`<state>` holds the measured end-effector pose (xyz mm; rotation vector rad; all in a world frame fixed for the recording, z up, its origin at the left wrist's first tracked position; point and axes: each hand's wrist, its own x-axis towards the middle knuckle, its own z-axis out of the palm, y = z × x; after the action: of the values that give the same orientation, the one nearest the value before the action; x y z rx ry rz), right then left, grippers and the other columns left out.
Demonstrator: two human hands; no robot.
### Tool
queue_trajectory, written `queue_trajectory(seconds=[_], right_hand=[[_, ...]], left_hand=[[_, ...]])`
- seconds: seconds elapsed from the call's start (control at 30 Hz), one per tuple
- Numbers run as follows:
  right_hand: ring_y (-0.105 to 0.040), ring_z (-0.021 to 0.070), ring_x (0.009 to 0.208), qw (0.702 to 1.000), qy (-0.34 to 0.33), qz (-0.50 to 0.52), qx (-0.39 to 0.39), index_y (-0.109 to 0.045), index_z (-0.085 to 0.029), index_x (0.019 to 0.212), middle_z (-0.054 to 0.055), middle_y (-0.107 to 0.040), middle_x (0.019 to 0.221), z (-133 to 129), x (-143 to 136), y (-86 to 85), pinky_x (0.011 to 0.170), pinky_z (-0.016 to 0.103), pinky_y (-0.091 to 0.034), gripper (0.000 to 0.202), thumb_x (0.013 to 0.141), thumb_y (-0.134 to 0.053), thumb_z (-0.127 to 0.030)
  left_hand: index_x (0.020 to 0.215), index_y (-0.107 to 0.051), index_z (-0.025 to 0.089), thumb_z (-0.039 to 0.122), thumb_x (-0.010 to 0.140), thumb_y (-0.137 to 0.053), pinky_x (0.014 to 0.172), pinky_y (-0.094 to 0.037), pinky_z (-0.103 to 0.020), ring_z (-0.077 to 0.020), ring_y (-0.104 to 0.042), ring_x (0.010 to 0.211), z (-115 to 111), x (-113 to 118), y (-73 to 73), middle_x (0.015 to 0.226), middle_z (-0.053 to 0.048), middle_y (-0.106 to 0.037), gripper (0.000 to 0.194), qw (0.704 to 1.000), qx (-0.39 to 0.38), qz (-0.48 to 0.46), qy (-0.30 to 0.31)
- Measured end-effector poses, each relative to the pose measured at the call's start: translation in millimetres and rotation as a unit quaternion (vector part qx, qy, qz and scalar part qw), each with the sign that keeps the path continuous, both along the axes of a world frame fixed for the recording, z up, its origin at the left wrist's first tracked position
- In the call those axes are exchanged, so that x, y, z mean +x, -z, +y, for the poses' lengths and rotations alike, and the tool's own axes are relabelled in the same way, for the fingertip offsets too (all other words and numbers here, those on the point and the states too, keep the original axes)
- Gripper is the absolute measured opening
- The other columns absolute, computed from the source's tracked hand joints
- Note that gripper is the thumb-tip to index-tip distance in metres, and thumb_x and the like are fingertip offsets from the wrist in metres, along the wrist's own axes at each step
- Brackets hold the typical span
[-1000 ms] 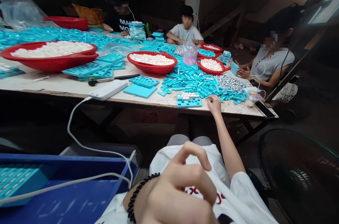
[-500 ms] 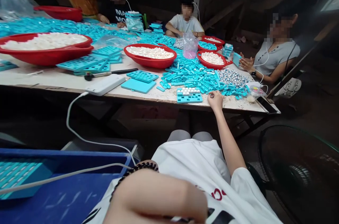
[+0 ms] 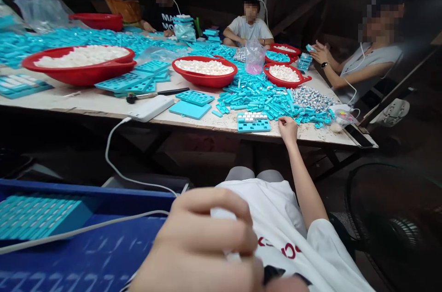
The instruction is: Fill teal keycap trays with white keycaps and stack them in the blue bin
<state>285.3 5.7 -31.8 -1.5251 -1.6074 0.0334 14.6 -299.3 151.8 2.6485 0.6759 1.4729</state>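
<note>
My left hand (image 3: 203, 241) looms large and close to the camera, over my white shirt. Its fingers are curled in; the fingertips are partly hidden, and I cannot make out anything in them. At the table's front edge rests my right hand (image 3: 288, 129), fingers bent and pressed together, their contents hidden. Just left of it lies a turquoise tray with square slots (image 3: 253, 122), its back rows filled with white key-like pieces. Beyond the right hand spreads a heap of turquoise plastic parts (image 3: 265, 96), beside a pile of small metallic-looking parts (image 3: 312, 101).
Red basins of white pieces (image 3: 205, 67) stand on the table. A white power bank (image 3: 152, 108) trails a cable across a blue crate (image 3: 113, 255) at lower left. A phone (image 3: 357, 135) lies at the right corner, near a fan (image 3: 397, 223). Several people sit around the table.
My left hand has risen slightly in view and turned, showing more separate fingers. My right hand stays by the slotted tray. The whole view has shifted, so the table appears farther right.
</note>
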Motion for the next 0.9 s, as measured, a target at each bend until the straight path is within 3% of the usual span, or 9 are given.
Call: queue_trajectory(seconds=[0.1,0.2,0.3,0.4,0.47,0.57,0.7,0.9], right_hand=[[-0.063,0.0263,0.094,1.0,0.019,0.003,0.007,-0.076,-0.018,0.092,0.011,-0.071,0.095,-0.2,-1.3,-0.1,0.09,0.037,-0.049,0.021,0.082,-0.057,-0.02],[-0.06,0.0298,0.102,0.999,0.048,0.006,0.008,-0.075,-0.018,0.094,0.013,-0.07,0.098,-1.1,-2.0,0.5,0.096,0.042,-0.047,0.021,0.081,-0.059,-0.024],[-0.063,0.0272,0.086,0.998,0.055,0.011,-0.009,-0.075,-0.018,0.094,0.01,-0.07,0.09,-2.1,-3.4,1.3,0.088,0.041,-0.049,0.023,0.08,-0.056,-0.022],[-0.064,0.0255,0.079,0.999,0.045,0.017,-0.015,-0.075,-0.018,0.096,0.01,-0.071,0.088,-3.7,-5.3,-0.3,0.081,0.038,-0.05,0.026,0.081,-0.054,-0.021],[-0.066,0.025,0.08,0.999,0.032,0.021,-0.01,-0.074,-0.018,0.102,0.01,-0.072,0.091,-5.6,-6.2,-3.0,0.081,0.037,-0.05,0.029,0.086,-0.051,-0.023],[-0.067,0.0224,0.081,1.0,-0.01,0.022,-0.006,-0.073,-0.021,0.104,0.007,-0.074,0.094,-9.2,-6.4,-7.2,0.079,0.033,-0.051,0.027,0.092,-0.051,-0.031],[-0.068,0.02,0.079,0.998,-0.064,0.013,-0.016,-0.073,-0.024,0.089,0.003,-0.076,0.088,-11.2,-5.3,-9.1,0.075,0.029,-0.051,0.02,0.091,-0.057,-0.035],[-0.065,0.026,0.093,0.999,-0.047,0.011,-0.01,-0.075,-0.022,0.083,0.008,-0.076,0.091,-5.7,-4.3,-6.3,0.092,0.04,-0.049,0.018,0.085,-0.061,-0.032]], left_hand=[[0.12,-0.071,0.041,0.028,0.086,-0.073,0.057,-0.052,-0.029,-0.0093,-0.048,0.04,45.5,9.5,13.1,0.048,0.012,-0.054,0.036,0.999,0.015,-0.048,0.006],[0.103,-0.077,0.029,0.029,0.092,-0.066,0.063,-0.048,-0.025,-0.0081,-0.056,0.049,108.5,25.9,45.6,0.056,0.009,-0.064,0.015,0.995,-0.079,-0.042,-0.039],[0.087,-0.076,0.023,0.037,0.096,-0.057,0.065,-0.049,-0.026,-0.0149,-0.066,0.067,182.3,29.9,81.5,0.077,0.0,-0.075,0.025,0.961,-0.212,-0.085,-0.159],[0.086,-0.074,0.021,0.031,0.096,-0.05,0.08,-0.052,-0.031,-0.0204,-0.069,0.084,247.9,24.3,108.4,0.09,-0.005,-0.077,0.028,0.948,-0.223,-0.107,-0.2],[0.086,-0.073,0.022,0.028,0.094,-0.05,0.089,-0.052,-0.034,-0.0226,-0.068,0.093,279.2,20.9,121.4,0.094,-0.006,-0.075,0.025,0.944,-0.229,-0.105,-0.212],[0.094,-0.074,0.022,0.026,0.091,-0.054,0.097,-0.051,-0.037,-0.0246,-0.066,0.103,307.5,19.3,138.5,0.101,-0.006,-0.072,0.021,0.942,-0.246,-0.087,-0.211],[0.104,-0.073,0.021,0.03,0.091,-0.061,0.098,-0.052,-0.04,-0.0256,-0.066,0.107,325.5,18.6,157.4,0.108,-0.007,-0.071,0.02,0.939,-0.278,-0.052,-0.198],[0.116,-0.067,0.017,0.039,0.098,-0.062,0.104,-0.048,-0.051,-0.0252,-0.063,0.115,334.9,13.9,168.4,0.122,-0.009,-0.068,0.029,0.939,-0.289,-0.019,-0.183]])
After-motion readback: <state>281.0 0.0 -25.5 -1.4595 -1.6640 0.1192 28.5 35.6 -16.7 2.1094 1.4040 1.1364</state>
